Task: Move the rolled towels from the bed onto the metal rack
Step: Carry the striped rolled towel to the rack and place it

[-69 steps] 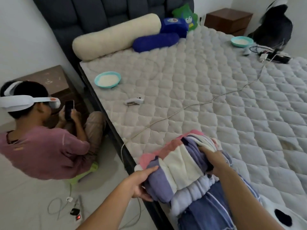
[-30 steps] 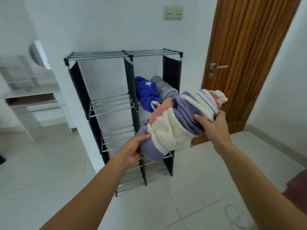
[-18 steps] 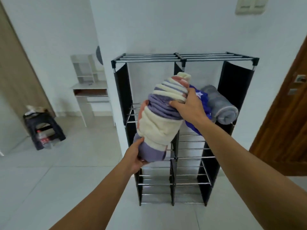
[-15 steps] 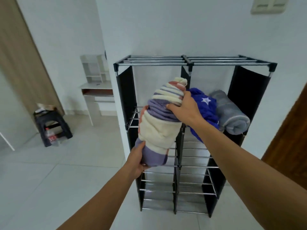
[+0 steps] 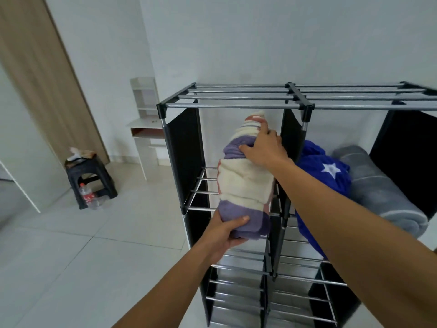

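Now both hands are gripping the striped rolled towel [image 5: 244, 183] over the metal rack's [image 5: 236, 105] upper-left shelf. Left hand [image 5: 227, 234] fingers are curling under its end; right hand [image 5: 264, 149] fingers are clutching its top.

Striped rolled towel [image 5: 246, 183], formerly before the metal rack [image 5: 238, 105], now inside its upper-left compartment.

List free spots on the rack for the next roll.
Top rails are bare. Upper-left bay: striped roll, held by left hand and right hand, leaves a bare strip of bars beside the left panel. Upper-right bay is crowded: blue roll, grey roll. The visible lower shelves are bare.
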### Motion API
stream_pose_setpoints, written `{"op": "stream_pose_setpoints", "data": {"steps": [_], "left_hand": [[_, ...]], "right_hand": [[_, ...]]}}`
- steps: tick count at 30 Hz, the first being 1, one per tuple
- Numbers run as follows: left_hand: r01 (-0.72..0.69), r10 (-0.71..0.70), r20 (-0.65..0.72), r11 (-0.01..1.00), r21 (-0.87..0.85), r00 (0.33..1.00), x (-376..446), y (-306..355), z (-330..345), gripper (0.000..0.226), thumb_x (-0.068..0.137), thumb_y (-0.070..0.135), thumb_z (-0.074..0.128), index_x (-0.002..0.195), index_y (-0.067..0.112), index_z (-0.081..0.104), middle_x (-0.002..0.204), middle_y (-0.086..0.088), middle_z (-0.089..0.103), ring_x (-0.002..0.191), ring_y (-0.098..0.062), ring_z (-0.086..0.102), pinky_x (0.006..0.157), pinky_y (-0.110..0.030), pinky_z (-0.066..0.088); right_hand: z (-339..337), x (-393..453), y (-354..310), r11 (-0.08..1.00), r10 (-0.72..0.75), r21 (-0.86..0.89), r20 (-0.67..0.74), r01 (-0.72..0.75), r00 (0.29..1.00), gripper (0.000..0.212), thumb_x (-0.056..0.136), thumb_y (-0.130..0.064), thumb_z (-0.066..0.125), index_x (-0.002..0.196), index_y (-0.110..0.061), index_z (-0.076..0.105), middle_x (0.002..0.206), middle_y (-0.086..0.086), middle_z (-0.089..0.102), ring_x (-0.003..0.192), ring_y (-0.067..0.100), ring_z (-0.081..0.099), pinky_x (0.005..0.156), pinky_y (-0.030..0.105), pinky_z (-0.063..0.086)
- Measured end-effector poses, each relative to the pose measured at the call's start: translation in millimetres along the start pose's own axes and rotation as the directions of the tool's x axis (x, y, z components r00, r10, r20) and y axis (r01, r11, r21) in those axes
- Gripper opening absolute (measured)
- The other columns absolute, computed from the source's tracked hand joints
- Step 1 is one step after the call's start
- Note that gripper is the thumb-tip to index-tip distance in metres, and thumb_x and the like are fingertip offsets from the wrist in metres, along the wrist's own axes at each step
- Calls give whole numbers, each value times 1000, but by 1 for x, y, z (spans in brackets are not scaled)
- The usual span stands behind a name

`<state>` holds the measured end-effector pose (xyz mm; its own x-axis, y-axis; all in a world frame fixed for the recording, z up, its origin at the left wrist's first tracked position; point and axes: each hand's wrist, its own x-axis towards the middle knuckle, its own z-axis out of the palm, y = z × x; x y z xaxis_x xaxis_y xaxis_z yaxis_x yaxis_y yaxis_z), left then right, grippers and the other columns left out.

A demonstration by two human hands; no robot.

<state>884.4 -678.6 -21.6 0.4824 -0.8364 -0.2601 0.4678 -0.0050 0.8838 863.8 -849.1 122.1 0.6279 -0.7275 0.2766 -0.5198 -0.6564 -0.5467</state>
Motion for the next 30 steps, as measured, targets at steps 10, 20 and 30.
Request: {"op": "stream_pose_setpoints", "data": {"steps": [10,20,30], "left_hand": [[126,-97,-82,829,544,992,17,32,4,71,76,58,67,136,43,31,128,-3,59,96,-27,69,69,-37,60],[-145,164,69,509,848,984,58,29,4,122,57,72,67,146,46,-13,148,-3,43,126,-25,52,97,-40,52],[-263,273,145,469,843,951,66,32,13,108,74,52,71,151,36,-2,158,-7,23,136,-27,40,105,-42,46]], "right_hand": [[55,27,39,972,213,56,181,-227,960,101,82,-48,66,153,-11,5,161,16,7,146,37,14,120,44,20],[69,33,51,890,420,75,252,-451,872,101,84,-38,69,154,-14,0,160,17,11,144,37,22,116,42,25],[56,37,51,963,268,24,64,-270,961,36,91,-14,50,127,-11,54,135,17,51,121,37,51,98,37,44]]}}
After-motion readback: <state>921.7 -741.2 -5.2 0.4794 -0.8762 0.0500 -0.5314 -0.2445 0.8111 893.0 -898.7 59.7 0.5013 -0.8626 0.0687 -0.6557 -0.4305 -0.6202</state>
